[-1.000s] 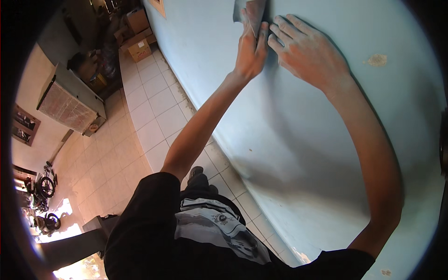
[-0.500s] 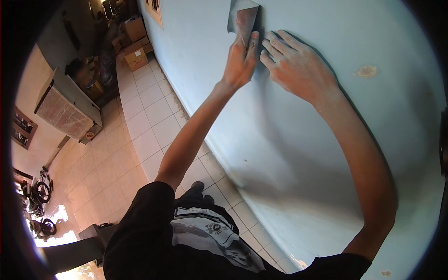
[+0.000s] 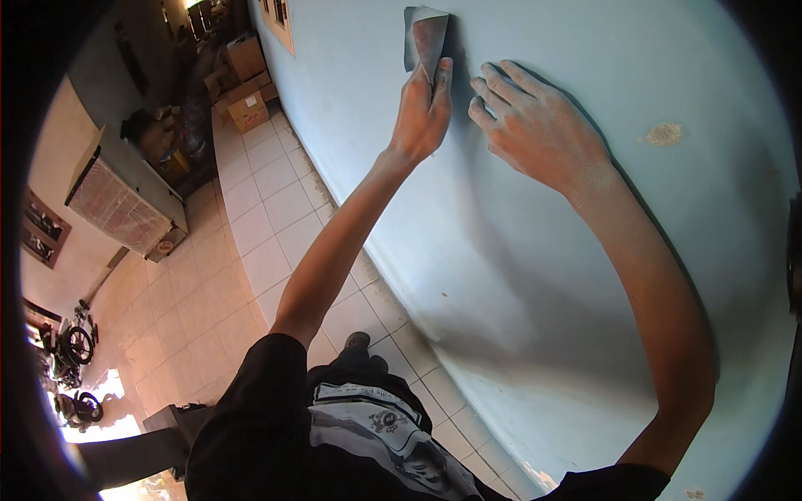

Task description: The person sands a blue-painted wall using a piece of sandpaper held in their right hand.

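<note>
A creased grey sheet of sandpaper (image 3: 415, 42), with a reddish-brown patch on its folded part, lies against the pale blue wall (image 3: 535, 250). My left hand (image 3: 420, 117) is closed on its lower end, thumb and fingers pinching it; the upper part of the sheet sticks out beyond the fingers. To the right of it, my right hand (image 3: 535, 129) rests palm down on the wall with its fingers stretched out and holds nothing. Pale dust coats the fingers of both hands.
A rough bare spot (image 3: 664, 134) marks the wall on the right. White floor tiles (image 3: 280, 196) run along its foot. Cardboard boxes (image 3: 248, 108) stand at the far end, a wrapped cabinet-like appliance (image 3: 125, 200) at left, and bicycles (image 3: 77, 346) at lower left.
My left hand and the sandpaper have shifted a little to the left, away from my right hand. My right hand stays about where it was on the wall.
</note>
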### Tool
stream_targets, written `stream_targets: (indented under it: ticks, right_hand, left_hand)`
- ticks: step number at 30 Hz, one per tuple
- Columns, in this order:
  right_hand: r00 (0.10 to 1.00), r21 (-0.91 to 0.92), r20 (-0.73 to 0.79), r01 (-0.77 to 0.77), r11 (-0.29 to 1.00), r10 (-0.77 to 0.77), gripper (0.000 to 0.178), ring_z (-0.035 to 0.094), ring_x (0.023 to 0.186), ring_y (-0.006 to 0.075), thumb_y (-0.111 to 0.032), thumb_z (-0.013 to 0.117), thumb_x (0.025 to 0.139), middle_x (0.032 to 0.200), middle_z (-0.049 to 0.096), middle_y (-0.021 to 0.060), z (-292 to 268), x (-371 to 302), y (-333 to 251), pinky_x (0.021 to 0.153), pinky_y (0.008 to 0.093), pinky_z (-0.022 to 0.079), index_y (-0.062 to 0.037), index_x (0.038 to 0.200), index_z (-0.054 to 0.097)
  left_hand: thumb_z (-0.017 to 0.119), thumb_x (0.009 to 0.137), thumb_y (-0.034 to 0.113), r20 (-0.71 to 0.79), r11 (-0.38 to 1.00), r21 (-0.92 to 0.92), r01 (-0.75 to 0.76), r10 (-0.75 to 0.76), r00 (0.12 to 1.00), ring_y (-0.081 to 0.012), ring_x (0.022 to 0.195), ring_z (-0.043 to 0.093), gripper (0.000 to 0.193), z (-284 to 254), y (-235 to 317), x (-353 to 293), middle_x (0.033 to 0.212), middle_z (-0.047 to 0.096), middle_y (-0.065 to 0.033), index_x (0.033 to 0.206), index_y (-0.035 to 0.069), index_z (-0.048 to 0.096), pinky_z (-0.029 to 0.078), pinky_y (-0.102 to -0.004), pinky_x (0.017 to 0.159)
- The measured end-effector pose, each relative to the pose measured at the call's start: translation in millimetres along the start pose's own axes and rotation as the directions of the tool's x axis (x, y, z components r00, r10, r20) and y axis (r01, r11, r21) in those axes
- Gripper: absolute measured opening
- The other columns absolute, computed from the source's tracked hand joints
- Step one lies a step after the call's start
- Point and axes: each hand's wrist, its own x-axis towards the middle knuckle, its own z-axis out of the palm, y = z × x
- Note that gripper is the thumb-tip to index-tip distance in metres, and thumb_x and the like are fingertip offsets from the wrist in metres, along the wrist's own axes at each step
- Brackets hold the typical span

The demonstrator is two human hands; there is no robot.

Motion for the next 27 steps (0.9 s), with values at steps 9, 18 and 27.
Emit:
stream_targets:
  ticks: [9,18,27]
  right_hand:
    - [0.999,-0.026,0.039,0.028,0.999,-0.027,0.037,0.048,0.141,0.0204,-0.036,0.061,0.099,0.143,0.062,0.0045,0,3,0,0.124,0.0383,0.031,-0.012,0.125,0.067]
    - [0.997,0.021,0.068,0.024,0.999,-0.025,0.036,0.048,0.141,0.0204,-0.033,0.06,0.099,0.142,0.063,0.0058,-5,3,-2,0.124,0.0386,0.031,-0.0124,0.127,0.068]
    - [0.99,0.027,0.137,0.028,0.999,-0.031,0.035,0.047,0.142,0.0202,-0.032,0.06,0.1,0.145,0.061,0.0055,-6,4,-3,0.125,0.0381,0.03,-0.0133,0.128,0.067]
  left_hand:
    - [0.04,0.111,0.022,-0.089,0.995,0.008,0.097,-0.096,0.991,-0.0505,0.124,0.057,0.053,-1,-30,14,0.129,0.056,-0.0428,0.153,-0.009,0.028,0.043,-0.0466,0.105]
    - [0.041,0.11,0.019,0.027,0.981,0.131,-0.145,0.142,0.989,-0.0562,0.141,0.032,0.058,4,-29,13,0.148,0.037,-0.0434,0.156,-0.01,0.02,0.035,-0.0489,0.116]
    - [0.044,0.108,0.015,0.032,0.978,0.117,-0.172,0.169,0.985,-0.0517,0.15,0.018,0.064,13,-23,12,0.163,0.021,-0.0321,0.16,-0.006,0.014,0.031,-0.0493,0.121]
